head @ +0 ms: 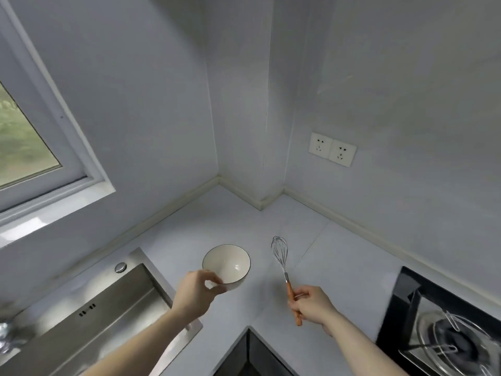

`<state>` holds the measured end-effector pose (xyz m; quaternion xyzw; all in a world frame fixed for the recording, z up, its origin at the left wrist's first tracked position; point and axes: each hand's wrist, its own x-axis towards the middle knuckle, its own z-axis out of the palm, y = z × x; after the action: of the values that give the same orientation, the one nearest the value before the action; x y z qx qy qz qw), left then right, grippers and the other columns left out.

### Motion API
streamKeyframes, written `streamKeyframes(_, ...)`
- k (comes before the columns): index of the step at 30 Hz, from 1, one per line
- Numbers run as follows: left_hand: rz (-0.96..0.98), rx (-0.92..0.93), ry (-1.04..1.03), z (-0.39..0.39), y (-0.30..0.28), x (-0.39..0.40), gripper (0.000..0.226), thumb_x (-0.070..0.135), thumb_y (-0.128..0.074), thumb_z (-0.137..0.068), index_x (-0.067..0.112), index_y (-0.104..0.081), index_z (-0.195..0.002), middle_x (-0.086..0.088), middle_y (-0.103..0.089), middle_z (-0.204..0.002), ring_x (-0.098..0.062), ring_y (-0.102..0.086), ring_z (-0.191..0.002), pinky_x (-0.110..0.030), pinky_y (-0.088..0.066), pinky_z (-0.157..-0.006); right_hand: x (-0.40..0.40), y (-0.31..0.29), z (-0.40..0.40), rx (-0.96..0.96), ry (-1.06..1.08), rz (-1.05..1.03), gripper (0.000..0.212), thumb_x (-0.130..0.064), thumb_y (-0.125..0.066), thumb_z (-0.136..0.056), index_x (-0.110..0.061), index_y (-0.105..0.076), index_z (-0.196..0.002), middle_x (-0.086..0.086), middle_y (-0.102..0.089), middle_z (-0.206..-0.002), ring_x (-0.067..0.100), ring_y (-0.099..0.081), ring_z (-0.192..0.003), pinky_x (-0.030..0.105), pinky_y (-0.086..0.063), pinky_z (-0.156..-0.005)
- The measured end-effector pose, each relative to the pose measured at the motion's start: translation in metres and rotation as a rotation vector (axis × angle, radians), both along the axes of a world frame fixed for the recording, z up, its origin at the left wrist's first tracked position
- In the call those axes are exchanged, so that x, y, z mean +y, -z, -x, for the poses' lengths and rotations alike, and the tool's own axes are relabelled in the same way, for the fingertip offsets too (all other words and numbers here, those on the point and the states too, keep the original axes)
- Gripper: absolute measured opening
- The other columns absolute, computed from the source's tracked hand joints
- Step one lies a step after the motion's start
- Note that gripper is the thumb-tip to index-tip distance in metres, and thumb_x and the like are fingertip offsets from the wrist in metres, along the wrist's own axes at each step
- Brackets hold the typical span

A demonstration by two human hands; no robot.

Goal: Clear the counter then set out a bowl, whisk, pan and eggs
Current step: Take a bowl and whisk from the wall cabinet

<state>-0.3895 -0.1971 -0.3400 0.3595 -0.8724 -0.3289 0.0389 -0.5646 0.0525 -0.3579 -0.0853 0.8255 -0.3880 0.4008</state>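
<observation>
We see both hands over the corner of the white table (173,240). Left hand (196,293) pinches the near rim of the bowl (226,263) between thumb and curled fingers; bowl is white with a dark rim line, upright, and we can't tell whether its base is touching the table because the hand covers the near side. Right hand (311,305) is curled round the orange handle of the whisk (282,260); wire head points away from us toward the wall corner, handle end sticks out below the fist. Whether the wires touch the table or hang just above it is not clear. Bowl and whisk sit near each other but apart, bowl on the left. Steel sink (89,316) at lower left, cut off by the frame edge; something shiny at its far left is too blurred to name. Black stove (401,308) at lower right, also cut off, with a wire pot support on the burner, smeared by motion blur. Double wall socket (332,149) on the right wall, window (40,147) at left, partly out of frame.
</observation>
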Motion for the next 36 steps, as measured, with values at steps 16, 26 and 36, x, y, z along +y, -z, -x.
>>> streamKeyframes(16,-0.158,-0.090,-0.052,0.116,0.083,-0.081,0.015,0.043,-0.079,-0.083,0.035,-0.078,-0.095,0.009,-0.074,-0.104,-0.018,-0.066,-0.094,-0.026,-0.049,-0.070,-0.113,0.046,0.051,-0.063,0.280,-0.186,0.010,-0.006,-0.064,-0.079,-0.008,-0.073,-0.080,0.014,-0.076,-0.079,0.029,-0.076,-0.070,0.033,-0.064,-0.069)
streamKeyframes(26,-0.141,-0.051,0.004,0.163,0.103,-0.110,0.012,0.033,-0.080,-0.083,0.029,-0.080,-0.095,0.005,-0.075,-0.104,-0.021,-0.066,-0.100,-0.029,-0.053,-0.079,-0.163,0.072,0.081,-0.062,0.287,-0.271,0.012,-0.013,-0.064,-0.074,-0.017,-0.069,-0.064,0.008,-0.077,-0.073,0.025,-0.076,-0.077,0.036,-0.062,-0.081)
streamKeyframes(36,-0.037,-0.116,0.164,0.200,0.114,-0.139,0.018,0.031,-0.065,-0.095,0.035,-0.077,-0.108,0.003,-0.065,-0.123,-0.023,-0.061,-0.111,-0.026,-0.040,-0.077,-0.196,0.097,0.112,-0.034,0.330,-0.332,0.011,-0.020,-0.065,-0.080,-0.016,-0.071,-0.072,0.006,-0.077,-0.072,0.022,-0.076,-0.075,0.033,-0.062,-0.079)
